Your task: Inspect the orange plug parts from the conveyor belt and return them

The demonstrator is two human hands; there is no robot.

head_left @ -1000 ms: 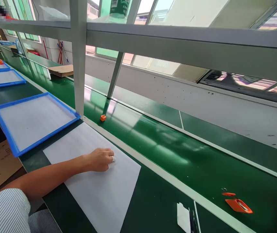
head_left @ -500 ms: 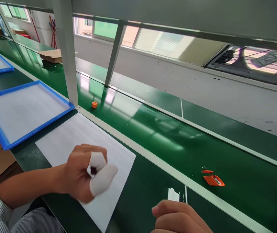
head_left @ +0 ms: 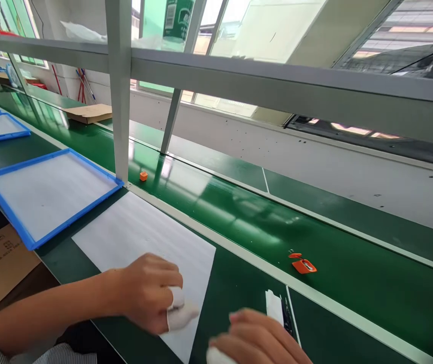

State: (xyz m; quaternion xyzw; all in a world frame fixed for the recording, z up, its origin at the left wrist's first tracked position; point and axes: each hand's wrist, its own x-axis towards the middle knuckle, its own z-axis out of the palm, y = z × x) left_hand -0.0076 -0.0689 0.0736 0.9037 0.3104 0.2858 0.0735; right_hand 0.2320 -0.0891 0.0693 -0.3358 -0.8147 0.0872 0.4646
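My left hand (head_left: 154, 293) is over a white sheet of paper (head_left: 140, 227) on the dark green bench. White finger covers wrap its thumb and forefinger. Its fingers are curled in, and nothing shows between them. Low in the view, my right hand (head_left: 262, 338) is slightly blurred and bent closed, with a white cover on its thumb; its grip is hidden. Just beyond it lie a white strip (head_left: 274, 306) and a thin black item (head_left: 288, 316). On the glossy green belt are an orange plug adapter (head_left: 143, 176) and an opened orange case (head_left: 304, 266).
A blue-rimmed tray (head_left: 53, 194) with a white lining lies left of the paper, and more trays (head_left: 0, 126) stand beyond it. A grey post (head_left: 120, 101) and shelf beam (head_left: 277, 81) rise over the bench. Cardboard (head_left: 89, 112) rests across the belt.
The view has tilted up, bringing the shelf top into sight. My left hand has turned, its thumb and forefinger now lower and closer together. My right hand has moved left and its covered thumb shows.
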